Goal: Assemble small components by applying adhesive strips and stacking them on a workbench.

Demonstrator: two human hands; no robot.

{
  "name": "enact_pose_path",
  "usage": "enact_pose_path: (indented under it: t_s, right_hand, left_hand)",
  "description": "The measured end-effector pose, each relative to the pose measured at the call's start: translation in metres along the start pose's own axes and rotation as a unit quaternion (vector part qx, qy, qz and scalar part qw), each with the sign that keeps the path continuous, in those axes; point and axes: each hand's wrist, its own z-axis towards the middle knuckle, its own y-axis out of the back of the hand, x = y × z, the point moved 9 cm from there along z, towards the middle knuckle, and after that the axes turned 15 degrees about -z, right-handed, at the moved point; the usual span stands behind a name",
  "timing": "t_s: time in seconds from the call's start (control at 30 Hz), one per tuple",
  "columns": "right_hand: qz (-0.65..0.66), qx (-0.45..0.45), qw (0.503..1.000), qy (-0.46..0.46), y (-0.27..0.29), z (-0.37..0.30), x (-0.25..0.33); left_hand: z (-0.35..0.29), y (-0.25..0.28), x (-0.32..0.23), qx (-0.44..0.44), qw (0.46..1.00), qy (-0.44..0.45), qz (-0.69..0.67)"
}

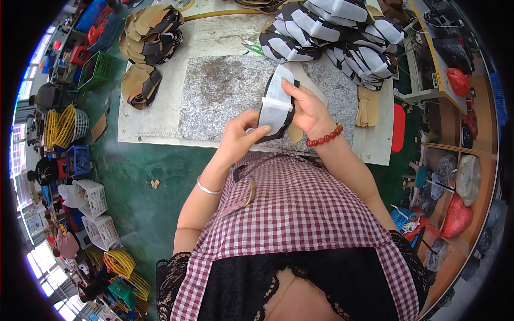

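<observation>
Piled pieces on white table

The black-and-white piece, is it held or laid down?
Held: left hand grips the piece nearer the body, right hand farther away.

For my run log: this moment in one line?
left hand: holds black-and-white piece; right hand: holds same piece; place: above speckled slab

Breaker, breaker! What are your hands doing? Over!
Left hand and right hand: both gripping. Curved black-and-white piece, likely shoe upper: held above speckled grey board. Nothing blocking it; green-handled scissors lie beyond.
</observation>
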Motion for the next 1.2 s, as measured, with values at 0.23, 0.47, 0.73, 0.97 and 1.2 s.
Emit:
enact_pose_path:
  t_s: [0.23,0.47,0.73,0.97,1.2]
  right_hand:
    - [-0.008,0.025,1.000,0.014,-0.011,-0.007,-0.004]
    - [-0.064,0.041,0.996,0.050,-0.013,-0.015,0.002]
    - [-0.333,0.103,0.934,0.078,-0.033,-0.033,0.008]
    - [-0.409,0.068,0.904,0.106,-0.025,-0.030,0.002]
    - [-0.549,-0.105,0.769,0.310,-0.036,-0.052,0.033]
  left_hand:
    - [0.013,0.000,0.000,-0.133,0.962,0.046,-0.234]
    - [0.011,-0.013,-0.003,-0.063,0.973,0.078,-0.206]
    - [0.017,0.000,0.008,-0.019,0.948,0.132,-0.289]
    - [0.025,0.007,0.015,-0.050,0.952,0.103,-0.283]
    - [0.031,0.021,0.009,-0.214,0.928,-0.019,-0.306]
